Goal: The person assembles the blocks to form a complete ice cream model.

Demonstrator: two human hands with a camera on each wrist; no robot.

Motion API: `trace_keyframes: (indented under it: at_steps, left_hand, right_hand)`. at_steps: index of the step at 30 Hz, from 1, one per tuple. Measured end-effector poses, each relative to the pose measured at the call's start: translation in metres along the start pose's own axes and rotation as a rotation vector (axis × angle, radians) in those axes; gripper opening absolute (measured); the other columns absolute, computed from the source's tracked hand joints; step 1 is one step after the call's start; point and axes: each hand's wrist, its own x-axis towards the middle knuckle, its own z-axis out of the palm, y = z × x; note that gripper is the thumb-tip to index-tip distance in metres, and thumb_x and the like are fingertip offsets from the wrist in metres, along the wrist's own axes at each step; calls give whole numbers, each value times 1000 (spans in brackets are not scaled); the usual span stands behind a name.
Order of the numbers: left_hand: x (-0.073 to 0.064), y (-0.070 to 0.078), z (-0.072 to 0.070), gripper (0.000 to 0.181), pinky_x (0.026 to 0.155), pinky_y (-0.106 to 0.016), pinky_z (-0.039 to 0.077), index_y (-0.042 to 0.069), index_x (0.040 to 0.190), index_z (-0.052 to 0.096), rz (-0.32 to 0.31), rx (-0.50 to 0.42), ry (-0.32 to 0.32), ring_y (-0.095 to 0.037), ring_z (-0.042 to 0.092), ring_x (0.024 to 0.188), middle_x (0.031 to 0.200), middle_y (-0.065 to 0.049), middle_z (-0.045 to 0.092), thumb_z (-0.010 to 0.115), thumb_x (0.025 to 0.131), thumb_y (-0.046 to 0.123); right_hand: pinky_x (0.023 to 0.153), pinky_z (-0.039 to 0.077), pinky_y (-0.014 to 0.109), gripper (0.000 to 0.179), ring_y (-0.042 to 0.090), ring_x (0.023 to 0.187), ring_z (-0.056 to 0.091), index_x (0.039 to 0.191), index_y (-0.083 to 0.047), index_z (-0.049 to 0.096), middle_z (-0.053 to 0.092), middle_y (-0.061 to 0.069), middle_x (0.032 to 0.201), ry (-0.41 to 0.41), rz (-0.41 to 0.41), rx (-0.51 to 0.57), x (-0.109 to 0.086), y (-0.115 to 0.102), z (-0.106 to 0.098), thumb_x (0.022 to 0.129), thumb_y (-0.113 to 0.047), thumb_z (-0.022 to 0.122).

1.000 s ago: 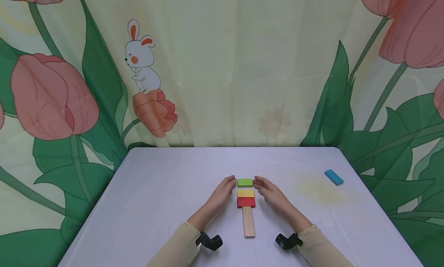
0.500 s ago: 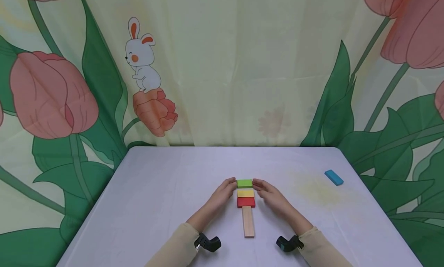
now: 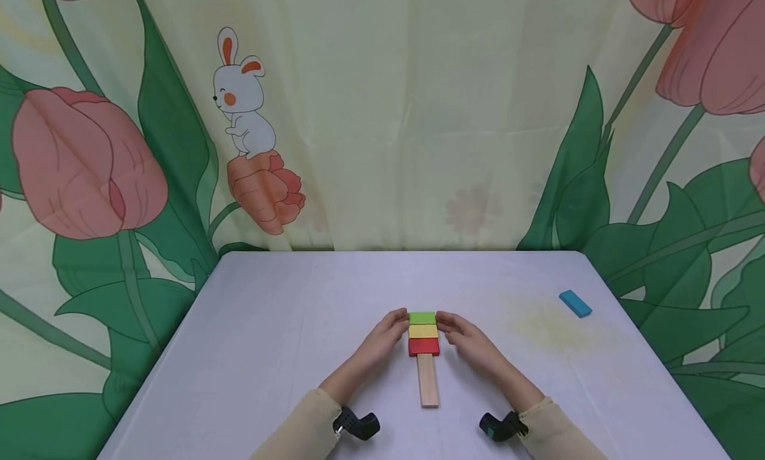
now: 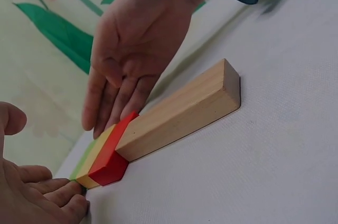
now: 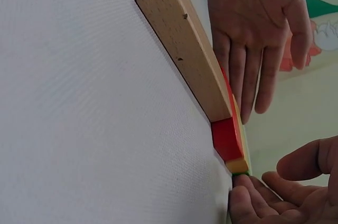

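A row of blocks lies on the white table: a green block [image 3: 422,318] at the far end, a yellow block [image 3: 423,331], a red block [image 3: 424,346], and a plain wooden block [image 3: 427,380] lengthwise toward me. All of them touch, end to end. My left hand [image 3: 382,338] stands on edge at the row's left side, its fingertips by the green block's left end. Mirrored on the right, my right hand [image 3: 475,342] has extended fingers by the green block's right end. Both wrist views show mostly straight fingers beside the coloured blocks; the green block is largely hidden there.
A blue block [image 3: 576,304] lies alone near the right edge of the white-covered table [image 3: 299,314]. Behind the table hangs a curtain [image 3: 370,115] printed with tulips and a rabbit. Each wrist wears a black camera.
The green block has slid toward me between both hands' fingers, and its gap to the yellow block has closed. The other blocks look unmoved.
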Motion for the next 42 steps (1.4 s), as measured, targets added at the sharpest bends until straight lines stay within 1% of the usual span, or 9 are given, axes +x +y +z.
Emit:
trace_keyframes:
  at_steps: [11, 18, 23, 26, 30, 33, 35, 38, 42]
  left_hand:
    - [-4, -1, 1, 58, 119, -55, 39, 1, 156, 38, 9, -12, -4, -37, 45, 146, 158, -20, 47, 46, 109, 33]
    - [-9, 0, 2, 58, 121, -59, 35, 4, 156, 42, 5, 38, -1, -37, 40, 150, 159, -16, 46, 49, 108, 36]
    - [-12, 5, 4, 59, 120, -58, 37, 5, 155, 42, -1, 69, -5, -36, 41, 149, 159, -16, 46, 51, 107, 37]
    - [-14, 9, 7, 61, 119, -57, 38, 5, 155, 43, 47, 206, -38, -37, 40, 150, 161, -18, 42, 57, 104, 36]
    - [-18, 14, 7, 69, 117, -54, 43, 10, 153, 48, 169, 563, -98, -34, 39, 150, 164, -14, 36, 69, 95, 41]
    - [-18, 16, 6, 72, 119, -50, 43, 17, 152, 50, 258, 775, -143, -30, 35, 153, 166, -7, 35, 75, 90, 45]
    - [-17, 16, 6, 72, 121, -48, 39, 20, 151, 52, 313, 856, -175, -29, 32, 154, 166, -4, 35, 77, 89, 45]
    - [-15, 15, 4, 67, 124, -46, 35, 24, 148, 54, 365, 938, -213, -27, 31, 155, 165, 1, 38, 76, 89, 47]
    - [-12, 12, 4, 57, 125, -44, 34, 25, 140, 61, 422, 1004, -217, -24, 33, 153, 158, 5, 46, 75, 89, 47]
  right_hand:
    - [114, 46, 55, 50, 40, 144, 48, 154, 1, 41, 52, 22, 153, -5, -14, 14, -4, 1, 1, 106, -10, 47]
    - [114, 46, 54, 50, 39, 144, 48, 155, 1, 41, 51, 22, 154, -17, -18, 18, -4, 3, 1, 107, -11, 48]
    - [114, 46, 54, 50, 40, 144, 48, 155, 1, 41, 51, 22, 154, -13, -23, 23, -5, 5, 1, 107, -11, 47]
    - [115, 45, 55, 49, 39, 144, 48, 155, 0, 42, 52, 21, 154, -7, -26, 34, -5, 6, 0, 107, -10, 47]
    - [116, 43, 57, 49, 38, 144, 49, 154, -2, 42, 54, 19, 152, 0, -24, 19, -6, 9, -1, 107, -12, 48]
    - [116, 42, 59, 48, 37, 143, 50, 154, -4, 44, 56, 17, 150, 15, -18, -6, -8, 11, -3, 107, -13, 49]
    - [117, 41, 59, 47, 36, 142, 51, 153, -5, 46, 58, 15, 150, 26, -16, -19, -10, 13, -6, 107, -13, 49]
    - [117, 41, 58, 45, 35, 141, 53, 152, -5, 47, 59, 15, 148, 32, -25, -33, -13, 15, -12, 107, -12, 48]
    - [117, 41, 58, 44, 33, 140, 54, 150, -4, 49, 61, 15, 146, 35, -35, -42, -15, 17, -20, 107, -11, 47]
